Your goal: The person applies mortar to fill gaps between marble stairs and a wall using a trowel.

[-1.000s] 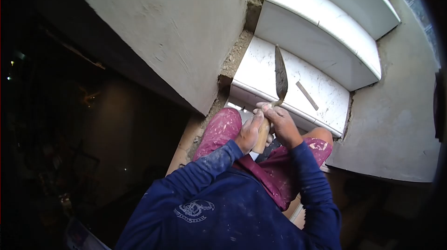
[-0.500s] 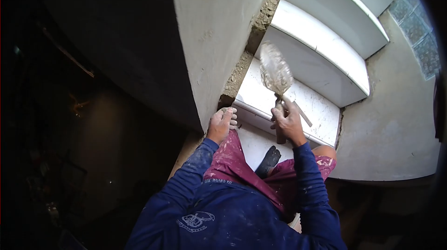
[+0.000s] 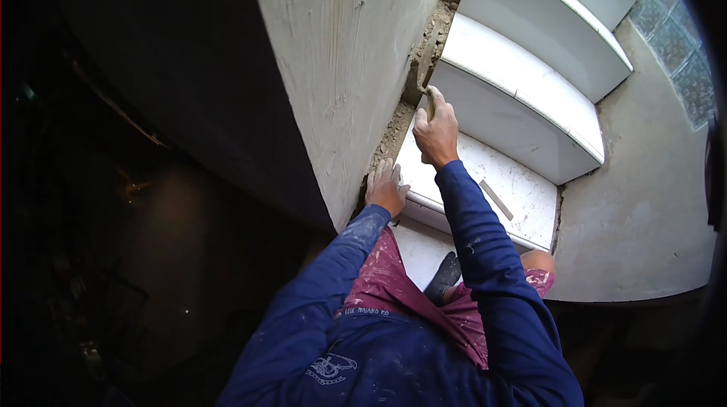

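My right hand [image 3: 437, 134] is closed around the handle of a trowel [image 3: 429, 106]. Its blade appears turned edge-on, reaching into the rough gap [image 3: 396, 128] between the wall and the stair ends; part of it is hard to make out. Lower down, my left hand [image 3: 388, 187] lies with fingers stretched out at the near corner of a white step [image 3: 485, 168], beside the same gap. That hand holds nothing. A thin flat strip [image 3: 496, 200] rests on the step, to the right of my right forearm.
A plastered wall [image 3: 341, 51] rises along the left, with a dark drop beyond its edge. More white curved steps [image 3: 530, 96] climb to the upper right. A curved grey wall [image 3: 636, 180] with glass blocks [image 3: 670, 40] borders them. My sock-covered foot [image 3: 443, 278] is below.
My right hand has moved up and left, bringing the trowel from above the step to the gap. My left hand has shifted up and right, its fingers uncurling onto the step corner.
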The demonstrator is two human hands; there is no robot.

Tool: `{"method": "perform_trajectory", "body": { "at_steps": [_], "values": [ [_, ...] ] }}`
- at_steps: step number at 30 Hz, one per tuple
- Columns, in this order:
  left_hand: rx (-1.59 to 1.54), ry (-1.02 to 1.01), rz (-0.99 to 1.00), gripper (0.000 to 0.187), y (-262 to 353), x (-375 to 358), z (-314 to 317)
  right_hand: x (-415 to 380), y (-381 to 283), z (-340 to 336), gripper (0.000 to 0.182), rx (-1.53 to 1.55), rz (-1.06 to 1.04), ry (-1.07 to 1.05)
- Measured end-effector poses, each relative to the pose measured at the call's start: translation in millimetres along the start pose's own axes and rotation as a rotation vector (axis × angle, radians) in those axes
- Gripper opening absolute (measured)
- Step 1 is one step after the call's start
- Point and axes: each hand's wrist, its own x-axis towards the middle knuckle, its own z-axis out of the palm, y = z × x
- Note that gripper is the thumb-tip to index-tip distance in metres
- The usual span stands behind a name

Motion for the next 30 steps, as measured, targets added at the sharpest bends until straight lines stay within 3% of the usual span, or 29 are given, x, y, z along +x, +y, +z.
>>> {"method": "perform_trajectory", "body": {
  "at_steps": [14,20,24,30],
  "values": [
    [0.034,0.030,0.017,0.071,-2.1,-6.2,4.7,17.3,38.2,24.6,0.048,-0.140,0.044,0.033],
    [0.058,0.042,0.032,0.072,-1.3,-6.0,4.0,7.0,42.3,15.9,0.047,-0.110,0.037,-0.034],
    [0.061,0.032,0.024,0.073,0.0,-6.0,4.5,10.6,40.2,19.1,0.048,0.010,0.029,0.035],
    [0.072,0.021,0.042,0.074,-4.2,-7.1,2.6,62.5,15.1,-0.9,0.048,0.057,0.133,0.002]
  ]
}}
